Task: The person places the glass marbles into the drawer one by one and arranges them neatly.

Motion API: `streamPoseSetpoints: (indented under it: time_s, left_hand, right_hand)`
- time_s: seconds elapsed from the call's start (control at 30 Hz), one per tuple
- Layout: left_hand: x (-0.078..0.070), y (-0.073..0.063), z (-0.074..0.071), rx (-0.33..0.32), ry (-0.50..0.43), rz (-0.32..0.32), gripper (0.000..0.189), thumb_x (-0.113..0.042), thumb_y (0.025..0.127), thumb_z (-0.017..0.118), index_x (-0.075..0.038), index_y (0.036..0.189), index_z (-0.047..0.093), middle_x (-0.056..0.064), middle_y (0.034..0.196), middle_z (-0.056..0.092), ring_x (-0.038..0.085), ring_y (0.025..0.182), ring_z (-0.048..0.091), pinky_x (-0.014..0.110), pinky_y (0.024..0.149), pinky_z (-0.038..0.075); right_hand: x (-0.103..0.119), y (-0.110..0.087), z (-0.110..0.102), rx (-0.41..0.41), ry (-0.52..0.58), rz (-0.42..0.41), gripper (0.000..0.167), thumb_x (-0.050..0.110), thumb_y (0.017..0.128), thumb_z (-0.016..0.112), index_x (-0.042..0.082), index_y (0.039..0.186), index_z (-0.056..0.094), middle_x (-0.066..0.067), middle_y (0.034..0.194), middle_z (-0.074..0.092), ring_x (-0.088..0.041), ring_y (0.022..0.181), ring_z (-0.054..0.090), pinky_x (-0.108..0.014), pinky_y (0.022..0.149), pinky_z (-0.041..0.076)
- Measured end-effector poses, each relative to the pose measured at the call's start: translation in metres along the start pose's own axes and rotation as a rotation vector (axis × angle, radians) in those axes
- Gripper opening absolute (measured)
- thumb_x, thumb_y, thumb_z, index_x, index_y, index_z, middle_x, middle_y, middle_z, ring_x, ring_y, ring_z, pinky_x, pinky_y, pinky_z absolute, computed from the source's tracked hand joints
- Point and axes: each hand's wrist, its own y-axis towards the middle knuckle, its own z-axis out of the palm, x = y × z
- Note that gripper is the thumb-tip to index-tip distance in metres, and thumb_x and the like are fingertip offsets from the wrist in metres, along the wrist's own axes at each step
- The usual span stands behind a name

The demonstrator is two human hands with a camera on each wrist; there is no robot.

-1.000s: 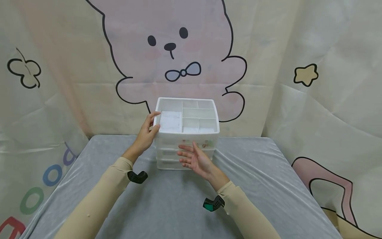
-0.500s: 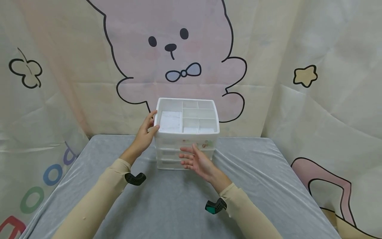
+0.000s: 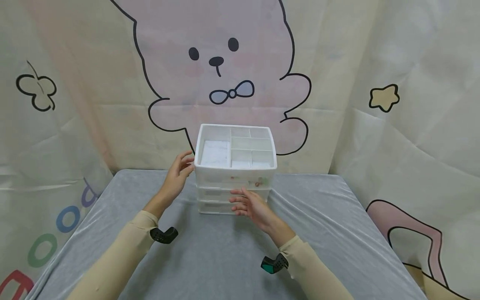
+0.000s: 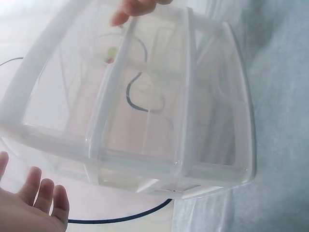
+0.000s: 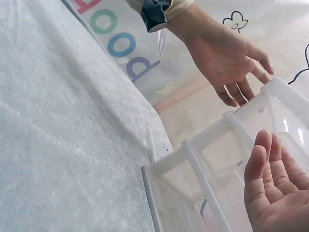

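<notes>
A white, translucent plastic drawer organizer (image 3: 213,177) stands upright at the back of the table, its open top split into several compartments. Small printed decorations show on its upper front. My left hand (image 3: 174,179) is beside the organizer's left side, fingers loosely bent near the upper edge and gripping nothing. In the left wrist view, that hand (image 4: 36,200) is apart from the see-through side wall. My right hand (image 3: 255,208) hovers in front of the drawer fronts with relaxed fingers. The right wrist view shows the right palm (image 5: 280,193) holding nothing.
Grey-blue cloth (image 3: 217,258) covers the table. Behind it hangs a pale curtain (image 3: 322,137) printed with a pink bear, with more printed curtain at both sides. Black cameras are worn on the left wrist (image 3: 163,235) and right wrist (image 3: 275,263).
My left hand has let go of the organizer's upper left edge and moved slightly left and down. The right hand has lowered a little. The organizer stays in place.
</notes>
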Motion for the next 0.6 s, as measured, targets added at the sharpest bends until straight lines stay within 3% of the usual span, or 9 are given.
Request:
streamPoseSetpoints:
  time_s: [0.37, 0.6]
  left_hand:
    - [0.015, -0.025, -0.007, -0.002, 0.079, -0.01, 0.047, -0.018, 0.108, 0.045, -0.011, 0.153, 0.036, 0.022, 0.152, 0.042, 0.04, 0.139, 0.039, 0.059, 0.111, 0.03]
    - [0.022, -0.045, -0.01, 0.003, 0.101, -0.036, 0.043, -0.019, 0.109, 0.043, -0.008, 0.151, 0.04, 0.021, 0.149, 0.047, 0.037, 0.136, 0.043, 0.056, 0.109, 0.035]
  right_hand:
    - [-0.004, -0.01, -0.005, -0.025, -0.103, -0.042, 0.058, 0.039, 0.11, 0.036, -0.006, 0.146, 0.044, 0.007, 0.102, 0.069, -0.008, 0.086, 0.068, -0.026, 0.079, 0.055]
    - [-0.006, -0.017, -0.009, -0.035, -0.198, -0.097, 0.06, 0.041, 0.109, 0.039, -0.009, 0.142, 0.048, -0.001, 0.107, 0.069, -0.007, 0.084, 0.068, -0.024, 0.076, 0.056]
